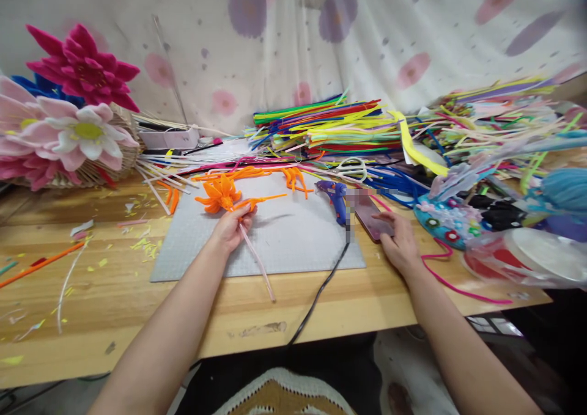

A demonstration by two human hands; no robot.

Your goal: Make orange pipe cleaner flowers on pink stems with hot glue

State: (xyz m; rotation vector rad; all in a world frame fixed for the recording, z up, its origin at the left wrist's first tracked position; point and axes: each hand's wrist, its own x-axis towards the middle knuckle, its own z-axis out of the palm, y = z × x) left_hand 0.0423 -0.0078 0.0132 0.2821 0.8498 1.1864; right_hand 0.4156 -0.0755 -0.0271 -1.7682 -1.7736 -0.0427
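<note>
An orange fuzzy flower (219,193) on a pale pink stem (259,262) is in my left hand (233,227), whose fingers are closed round the stem just below the bloom, above the grey mat (197,250). My right hand (398,239) has its fingers and thumb on the near right edge of a dark phone (367,213), gripping it at the mat's right side. Between the hands, a purple glue gun (338,200) lies on the mat, its black cord running to the table's front edge. Loose orange pieces (296,179) lie at the mat's back edge.
Bundles of coloured pipe cleaners (325,124) stretch along the back. White-handled scissors (351,168) lie behind the glue gun. Finished flowers (87,128) stand at the left. A clear-wrapped tub (527,256) and a blue decorated piece (447,219) are at the right.
</note>
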